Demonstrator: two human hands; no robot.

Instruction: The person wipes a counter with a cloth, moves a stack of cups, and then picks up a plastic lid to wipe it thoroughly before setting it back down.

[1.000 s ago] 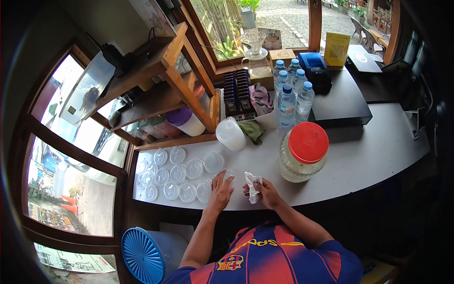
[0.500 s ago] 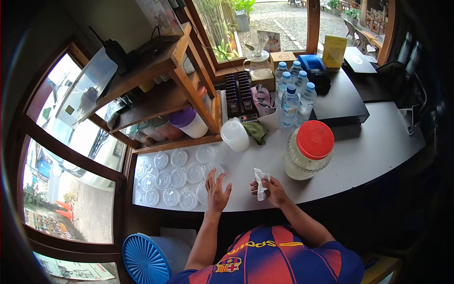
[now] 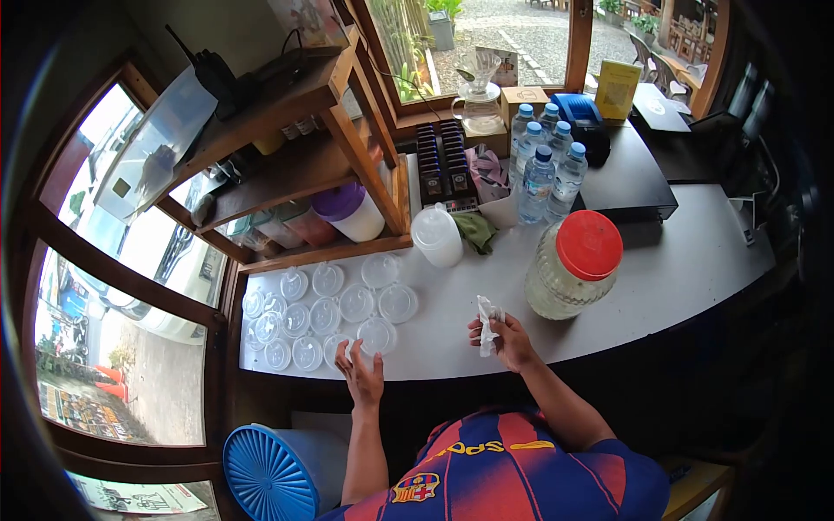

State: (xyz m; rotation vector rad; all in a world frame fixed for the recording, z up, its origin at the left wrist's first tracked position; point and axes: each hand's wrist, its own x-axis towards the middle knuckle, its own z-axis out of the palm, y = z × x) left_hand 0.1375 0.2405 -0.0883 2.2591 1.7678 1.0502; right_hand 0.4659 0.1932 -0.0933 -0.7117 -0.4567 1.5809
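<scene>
My right hand [image 3: 511, 341] pinches a crumpled white tissue [image 3: 488, 326] above the front of the white counter [image 3: 460, 360]. My left hand [image 3: 361, 375] has its fingers apart, with the fingertips right at a round clear plastic lid [image 3: 337, 348] near the counter's front edge. Close above that hand lies another clear lid [image 3: 377, 336]. Several more such lids [image 3: 325, 316] are spread side by side over the counter's left part. To the right of my right hand stands a large ribbed jar [image 3: 565, 291] with a red screw lid [image 3: 590, 246].
A white lidded container [image 3: 437, 236] and a green cloth [image 3: 474, 233] sit behind my hands. Several water bottles [image 3: 536, 186] stand farther back, beside a black box [image 3: 621, 178]. On the left rises a wooden shelf [image 3: 261, 200]; below the counter is a blue-lidded bin [image 3: 269, 473].
My left hand has moved left and toward me, from the right-hand lids to one at the front edge. My right hand keeps the tissue, nearly in place. The view has shifted slightly.
</scene>
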